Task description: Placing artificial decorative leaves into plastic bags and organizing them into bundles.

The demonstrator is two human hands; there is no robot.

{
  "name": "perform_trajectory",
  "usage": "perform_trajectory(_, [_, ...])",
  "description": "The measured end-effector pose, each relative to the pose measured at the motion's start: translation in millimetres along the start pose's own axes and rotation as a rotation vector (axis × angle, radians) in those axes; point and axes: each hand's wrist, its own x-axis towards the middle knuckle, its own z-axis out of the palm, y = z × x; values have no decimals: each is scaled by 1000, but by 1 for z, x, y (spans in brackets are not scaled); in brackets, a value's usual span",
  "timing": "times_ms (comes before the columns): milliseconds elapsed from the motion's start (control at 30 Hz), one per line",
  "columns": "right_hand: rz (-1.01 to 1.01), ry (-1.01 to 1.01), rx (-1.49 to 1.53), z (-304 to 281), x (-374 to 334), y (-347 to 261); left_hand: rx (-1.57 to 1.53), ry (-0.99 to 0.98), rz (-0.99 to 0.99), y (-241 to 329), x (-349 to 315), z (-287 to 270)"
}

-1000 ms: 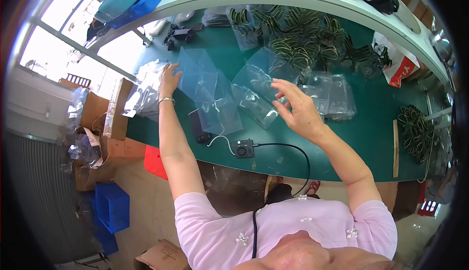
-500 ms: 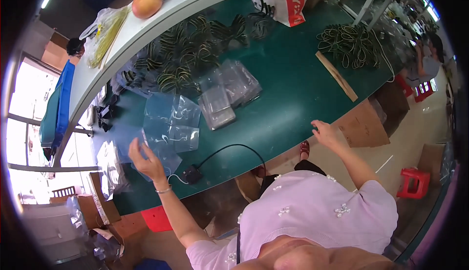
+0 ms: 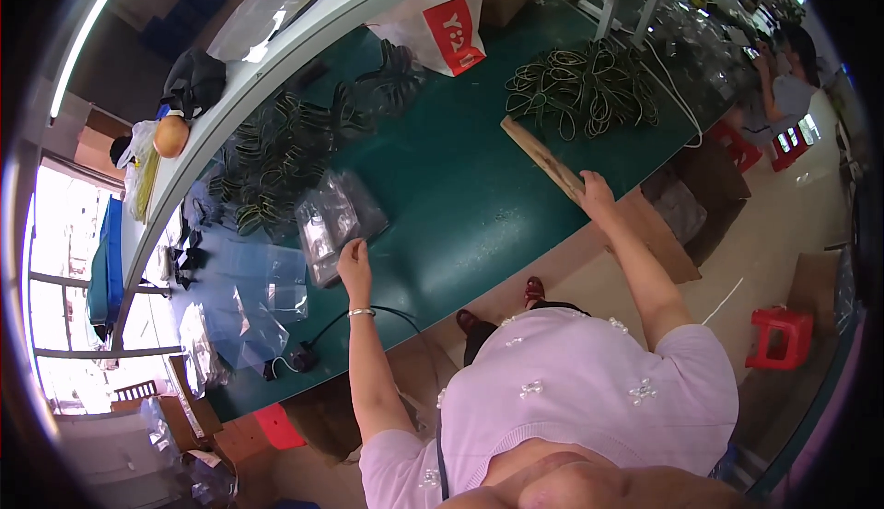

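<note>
Two hands are in view, both above or at the table (image 3: 451, 187). The left hand (image 3: 354, 268) has its fingers drawn together beside the near edge of one stack (image 3: 336, 219) of clear bags; whether it pinches a bag cannot be told. The right hand (image 3: 597, 196) is at the near end of one wooden stick (image 3: 543, 159); whether its fingers are closed on the stick cannot be told. The stick lies obliquely on the table, its near end just inside the front edge. One coil (image 3: 589, 90) of cord is located just beyond it. A heap (image 3: 276, 168) of dark looped cords lies behind the stack; its bundles overlap and cannot be counted. One red-and-white bag (image 3: 451, 30) stands at the rear. Loose clear sheets (image 3: 262, 279), overlapping, are spread at the left, with one black device (image 3: 302, 357) and its cable near the front edge. One shelf (image 3: 239, 95) bounds the left and rear, carrying one round fruit (image 3: 170, 136). The front edge runs diagonally past both hands. The widest bare area of green surface extends between stack and stick, from the front edge back toward the red-and-white bag
</note>
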Motion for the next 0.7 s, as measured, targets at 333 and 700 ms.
perform_trajectory(333, [129, -171, -173, 49, 27, 9, 110, 57, -81, -20, 11, -14])
perform_trajectory(700, [233, -293, 332, 23, -39, 26, 502, 236, -123, -30, 91, -36])
